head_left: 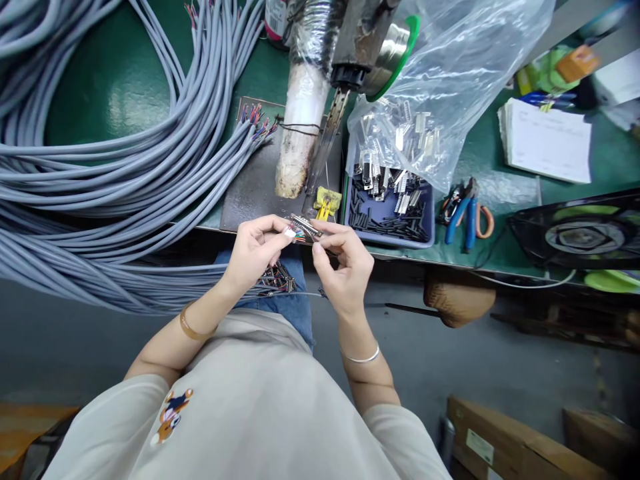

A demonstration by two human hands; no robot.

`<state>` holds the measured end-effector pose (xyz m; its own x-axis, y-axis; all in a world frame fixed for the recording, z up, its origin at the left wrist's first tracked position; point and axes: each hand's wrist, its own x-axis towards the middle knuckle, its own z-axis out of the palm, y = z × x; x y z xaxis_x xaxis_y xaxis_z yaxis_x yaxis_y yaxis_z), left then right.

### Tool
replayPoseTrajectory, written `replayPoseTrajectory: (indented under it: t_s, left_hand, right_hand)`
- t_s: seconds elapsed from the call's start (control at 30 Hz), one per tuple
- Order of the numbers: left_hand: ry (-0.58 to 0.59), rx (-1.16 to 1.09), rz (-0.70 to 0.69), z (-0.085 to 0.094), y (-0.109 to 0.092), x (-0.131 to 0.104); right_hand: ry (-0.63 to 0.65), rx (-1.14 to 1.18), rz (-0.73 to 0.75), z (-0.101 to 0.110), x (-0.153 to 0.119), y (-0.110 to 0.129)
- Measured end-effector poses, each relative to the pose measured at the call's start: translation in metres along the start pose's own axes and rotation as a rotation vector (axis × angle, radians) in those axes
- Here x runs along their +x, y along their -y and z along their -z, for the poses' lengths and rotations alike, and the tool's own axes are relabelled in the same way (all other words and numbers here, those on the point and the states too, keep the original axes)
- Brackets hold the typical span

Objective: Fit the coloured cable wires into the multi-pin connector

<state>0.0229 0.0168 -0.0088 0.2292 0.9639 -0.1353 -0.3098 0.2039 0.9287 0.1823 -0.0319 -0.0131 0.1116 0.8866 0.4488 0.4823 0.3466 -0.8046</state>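
Note:
A small metal multi-pin connector [306, 226] sits between my two hands, above the table's front edge. My left hand [257, 250] is closed in a pinch at its left end, where thin coloured wires [299, 237] show. The fingers of my right hand [346, 261] are closed on its right end. Whether the wires are joined to the pins is too small to tell. Just beyond, a soldering iron tip [315, 170] points down beside a yellow piece [326, 203]. Several wired connectors [281, 279] lie on my lap under the left hand.
Bundled grey cables [200, 133] cover the left. A blue tray [393, 237] holds connectors and black sleeves, under a plastic bag [465, 87]. A solder spool [390, 60] hangs above. Blue-handled pliers [463, 217], a paper stack [547, 140] and a black fan [590, 233] stand right.

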Motion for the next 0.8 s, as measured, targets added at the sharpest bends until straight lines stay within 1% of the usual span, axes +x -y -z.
replayPoseTrajectory:
  t_s: [0.1,0.3,0.43,0.67,0.8]
  left_hand:
    - [0.0,0.02,-0.023,-0.001,-0.001,0.004]
    - [-0.002,0.038,-0.1,-0.005,-0.003,0.011]
    - [0.001,0.017,-0.091,-0.007,-0.004,0.013]
    - [0.001,0.019,-0.073,-0.006,-0.003,0.013]
    - [-0.006,0.049,-0.066,-0.006,-0.006,0.011]
  right_hand:
    - [-0.027,-0.029,0.054,-0.001,0.004,-0.001]
    - [-0.063,-0.055,0.091,0.0,0.012,0.001]
    - [-0.085,-0.094,0.135,0.0,0.016,0.002]
    - [-0.075,-0.133,0.195,0.001,0.018,0.001]
    - [-0.081,-0.153,0.22,0.002,0.02,0.003]
